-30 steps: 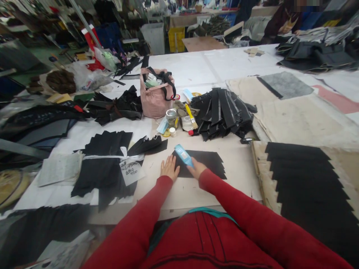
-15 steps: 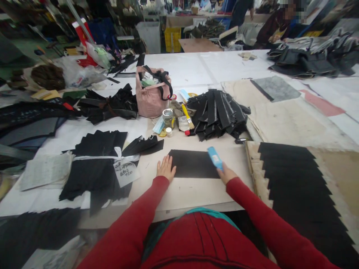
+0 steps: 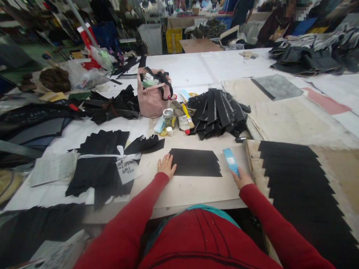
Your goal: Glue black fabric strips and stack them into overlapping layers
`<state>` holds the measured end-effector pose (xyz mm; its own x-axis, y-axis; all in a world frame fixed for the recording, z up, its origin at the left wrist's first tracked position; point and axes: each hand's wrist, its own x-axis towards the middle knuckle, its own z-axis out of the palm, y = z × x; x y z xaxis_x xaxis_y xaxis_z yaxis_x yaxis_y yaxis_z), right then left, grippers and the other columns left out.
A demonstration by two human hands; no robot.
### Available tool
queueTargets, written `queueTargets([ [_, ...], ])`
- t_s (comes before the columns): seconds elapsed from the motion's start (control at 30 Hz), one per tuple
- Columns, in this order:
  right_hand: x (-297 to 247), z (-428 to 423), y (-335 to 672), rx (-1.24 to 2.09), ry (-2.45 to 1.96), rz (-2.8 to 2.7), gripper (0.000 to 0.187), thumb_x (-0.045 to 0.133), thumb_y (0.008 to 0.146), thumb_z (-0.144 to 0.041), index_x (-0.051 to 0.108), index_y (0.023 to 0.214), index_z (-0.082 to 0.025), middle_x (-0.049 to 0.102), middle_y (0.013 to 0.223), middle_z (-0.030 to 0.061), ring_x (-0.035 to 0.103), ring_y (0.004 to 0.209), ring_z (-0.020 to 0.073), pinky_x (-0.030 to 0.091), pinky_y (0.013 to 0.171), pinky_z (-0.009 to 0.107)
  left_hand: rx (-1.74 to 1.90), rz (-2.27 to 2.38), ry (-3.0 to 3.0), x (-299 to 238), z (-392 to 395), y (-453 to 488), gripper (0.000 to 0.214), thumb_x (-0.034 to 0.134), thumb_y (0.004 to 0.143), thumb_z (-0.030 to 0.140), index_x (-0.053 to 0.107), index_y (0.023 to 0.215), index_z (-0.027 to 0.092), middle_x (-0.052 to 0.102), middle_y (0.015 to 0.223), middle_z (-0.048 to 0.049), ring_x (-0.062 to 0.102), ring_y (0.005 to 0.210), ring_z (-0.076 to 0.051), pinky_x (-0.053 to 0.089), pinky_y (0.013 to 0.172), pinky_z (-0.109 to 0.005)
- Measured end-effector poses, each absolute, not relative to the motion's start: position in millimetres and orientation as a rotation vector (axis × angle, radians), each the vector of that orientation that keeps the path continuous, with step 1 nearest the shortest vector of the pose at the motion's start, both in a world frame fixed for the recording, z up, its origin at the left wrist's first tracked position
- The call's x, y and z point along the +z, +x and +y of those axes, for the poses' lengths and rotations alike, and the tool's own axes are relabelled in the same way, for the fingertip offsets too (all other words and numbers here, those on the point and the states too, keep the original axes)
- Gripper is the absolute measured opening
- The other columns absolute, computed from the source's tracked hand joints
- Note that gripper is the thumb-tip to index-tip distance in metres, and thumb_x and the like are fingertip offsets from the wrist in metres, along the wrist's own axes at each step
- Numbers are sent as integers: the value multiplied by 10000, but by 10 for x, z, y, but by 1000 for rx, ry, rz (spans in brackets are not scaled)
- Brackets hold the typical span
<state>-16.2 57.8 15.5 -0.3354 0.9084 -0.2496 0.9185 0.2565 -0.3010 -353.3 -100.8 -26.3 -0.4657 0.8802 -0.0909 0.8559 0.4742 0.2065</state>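
My left hand [image 3: 167, 166] lies flat with its fingers spread on the left end of a black fabric stack [image 3: 196, 162]. The stack's right end is stepped, so several layers show. Just right of the stack, my right hand [image 3: 240, 178] grips the lower end of a flat, light blue tool [image 3: 231, 161] with a white label; its exact kind I cannot make out. The tool is apart from the fabric, over the pale work board [image 3: 193, 192]. To the right, many black pieces [image 3: 300, 186] are fanned out in overlapping steps on another board.
A tied black bundle [image 3: 95, 170] with a handwritten tag [image 3: 129, 171] lies left. Behind the work stand a pink bag [image 3: 153, 99], a glass jar [image 3: 168, 118], a yellow-handled brush [image 3: 187, 115] and a heap of black strips [image 3: 217, 114]. A person [image 3: 277, 28] sits at the far right.
My right hand has moved right with the blue tool, off the black stack, uncovering its stepped right end. My left hand has stayed on the left end.
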Motion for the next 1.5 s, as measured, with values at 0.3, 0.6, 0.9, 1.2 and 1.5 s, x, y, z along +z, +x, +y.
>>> queueTargets([
  [0.3,-59,342,-386,-921,1691,2405,516,278,811,-423,414,1217,-134,567,651,28,542,606,171,413,607,259,372,2461,1690,16,-320,-3238,316,387,809,310,519,1075,201,493,1215,-51,401,1127,-196,312,971,-406],
  [0.6,-143,289,-213,-1080,1737,2323,573,269,792,-479,390,1246,-152,534,611,13,497,493,158,404,494,260,328,2338,1703,-56,-486,-3008,312,421,797,337,481,1067,192,408,1308,-68,315,1221,-199,252,1015,-469],
  [0.9,-8,292,-283,-1103,1703,2348,608,278,771,-512,393,1242,-144,550,646,20,454,430,134,403,461,264,307,2229,1683,-16,-624,-2962,325,485,741,412,481,1005,222,294,1385,-84,216,1284,-218,179,1017,-537],
  [1.2,133,391,-705,-1053,1480,2470,568,342,795,-438,382,1271,-131,625,882,82,578,735,197,440,728,305,363,2154,1770,-21,-1052,-2771,368,442,779,378,462,1099,197,340,1366,-70,239,1274,-193,150,1048,-487],
  [1.5,59,270,-904,-954,1272,2470,533,362,822,-374,360,1296,-130,615,980,125,579,851,251,434,704,311,267,2193,1789,-88,-1127,-2739,474,385,819,359,365,1262,193,295,1390,-82,249,1270,-217,231,1024,-462],
])
